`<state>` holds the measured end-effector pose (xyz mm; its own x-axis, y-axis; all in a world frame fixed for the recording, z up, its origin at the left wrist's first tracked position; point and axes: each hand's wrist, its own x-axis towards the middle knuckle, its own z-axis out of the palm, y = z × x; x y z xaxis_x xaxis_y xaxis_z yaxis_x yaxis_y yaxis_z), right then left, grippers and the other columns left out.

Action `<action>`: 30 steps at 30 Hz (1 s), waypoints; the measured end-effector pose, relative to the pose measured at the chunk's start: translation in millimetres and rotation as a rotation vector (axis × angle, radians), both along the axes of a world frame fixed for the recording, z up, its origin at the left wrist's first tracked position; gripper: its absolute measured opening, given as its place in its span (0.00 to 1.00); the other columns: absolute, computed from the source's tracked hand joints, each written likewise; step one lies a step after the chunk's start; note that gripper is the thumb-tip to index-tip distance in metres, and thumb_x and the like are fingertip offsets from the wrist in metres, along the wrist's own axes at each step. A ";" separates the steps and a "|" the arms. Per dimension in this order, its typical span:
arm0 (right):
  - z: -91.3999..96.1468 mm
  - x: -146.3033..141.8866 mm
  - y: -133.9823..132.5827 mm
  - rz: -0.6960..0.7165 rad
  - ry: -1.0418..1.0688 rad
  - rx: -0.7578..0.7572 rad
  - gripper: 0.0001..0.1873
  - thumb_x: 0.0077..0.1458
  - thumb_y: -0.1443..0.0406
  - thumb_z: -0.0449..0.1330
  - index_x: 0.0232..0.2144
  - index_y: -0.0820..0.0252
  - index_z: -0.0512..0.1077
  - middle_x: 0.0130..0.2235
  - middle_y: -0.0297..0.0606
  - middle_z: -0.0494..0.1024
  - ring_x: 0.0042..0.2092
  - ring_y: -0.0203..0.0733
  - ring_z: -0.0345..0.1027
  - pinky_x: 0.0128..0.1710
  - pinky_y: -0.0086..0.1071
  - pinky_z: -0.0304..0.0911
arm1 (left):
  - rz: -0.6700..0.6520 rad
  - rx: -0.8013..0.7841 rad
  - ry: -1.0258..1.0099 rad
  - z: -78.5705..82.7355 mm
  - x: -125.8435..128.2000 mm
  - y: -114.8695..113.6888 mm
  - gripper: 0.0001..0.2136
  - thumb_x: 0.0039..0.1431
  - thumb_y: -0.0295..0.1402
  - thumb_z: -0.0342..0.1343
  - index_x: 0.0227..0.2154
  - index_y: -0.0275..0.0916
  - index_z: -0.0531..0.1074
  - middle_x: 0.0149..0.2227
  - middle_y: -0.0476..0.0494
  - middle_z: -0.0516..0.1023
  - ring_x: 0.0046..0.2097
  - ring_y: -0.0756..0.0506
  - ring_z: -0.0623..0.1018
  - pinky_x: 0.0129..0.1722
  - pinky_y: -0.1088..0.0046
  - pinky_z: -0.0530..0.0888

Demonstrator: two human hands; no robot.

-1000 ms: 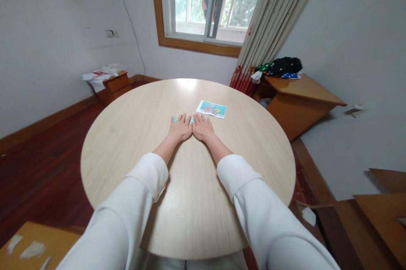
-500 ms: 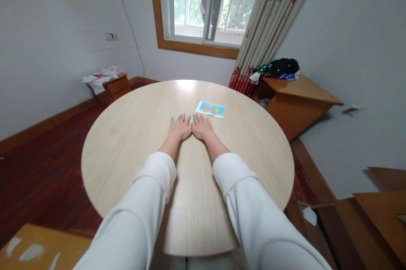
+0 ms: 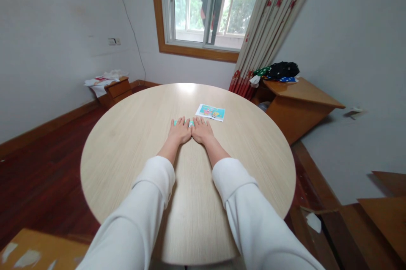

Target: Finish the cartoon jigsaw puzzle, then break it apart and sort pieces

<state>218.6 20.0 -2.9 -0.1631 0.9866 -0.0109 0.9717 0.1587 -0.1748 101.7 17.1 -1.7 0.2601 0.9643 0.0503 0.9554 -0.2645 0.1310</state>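
Side by side on the round table (image 3: pixel 127 151), my left hand (image 3: pixel 179 131) and my right hand (image 3: pixel 202 130) lie flat with fingers stretched forward. Both palms press on a small turquoise patterned piece (image 3: pixel 191 123), mostly hidden beneath them; I cannot make out whether it is a card or a puzzle. Just beyond my right fingertips rests a printed picture sheet (image 3: pixel 211 112), turquoise with pink and yellow cartoon figures and a white border. My hands meet near the thumbs, and neither grasps anything.
A tilted wooden cabinet (image 3: pixel 301 105) bearing dark and dotted cloths (image 3: pixel 282 70) stands at the right, past the table edge. A curtain (image 3: pixel 256 42) hangs by the window. White cloths (image 3: pixel 106 79) lie on a small wooden stand at the left.
My hands stay flat in the same place on the turquoise piece. The whole view has shifted slightly downward in the picture as my head tilts; the picture sheet has not moved on the table.
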 end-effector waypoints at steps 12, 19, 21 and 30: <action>-7.5 21.9 1.3 -0.102 0.401 0.299 0.30 0.63 0.61 0.33 0.63 0.69 0.49 0.65 0.45 0.48 0.67 0.43 0.37 0.64 0.42 0.37 | 0.228 0.290 -0.361 -7.6 -19.1 8.3 0.24 0.63 0.34 0.31 0.54 0.27 0.62 0.58 0.32 0.65 0.60 0.41 0.62 0.61 0.59 0.54; -15.2 64.7 5.2 -0.114 0.399 0.270 0.31 0.62 0.58 0.32 0.64 0.66 0.44 0.66 0.46 0.46 0.67 0.48 0.34 0.63 0.52 0.37 | 0.198 0.162 -0.345 -12.0 -77.9 13.1 0.28 0.62 0.40 0.33 0.58 0.24 0.56 0.62 0.27 0.57 0.64 0.39 0.56 0.62 0.56 0.51; -13.4 73.1 -0.2 -0.095 0.365 0.248 0.32 0.62 0.56 0.33 0.64 0.66 0.42 0.66 0.46 0.45 0.67 0.49 0.33 0.63 0.52 0.36 | 0.130 0.134 -0.282 -11.6 -89.0 9.5 0.30 0.62 0.44 0.33 0.59 0.24 0.52 0.63 0.27 0.54 0.65 0.39 0.54 0.62 0.55 0.49; -2.4 87.1 -55.6 0.147 0.053 0.091 0.42 0.59 0.47 0.34 0.64 0.73 0.38 0.66 0.48 0.39 0.67 0.48 0.29 0.65 0.47 0.32 | -0.186 0.019 -0.022 -6.7 -100.0 -32.5 0.41 0.58 0.56 0.31 0.62 0.24 0.46 0.65 0.28 0.46 0.66 0.38 0.47 0.63 0.55 0.43</action>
<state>305.7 -35.6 -5.3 -0.3036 0.9486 0.0895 0.9268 0.3158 -0.2033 1.8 -15.4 -8.3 0.4321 0.8986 0.0761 0.8868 -0.4388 0.1449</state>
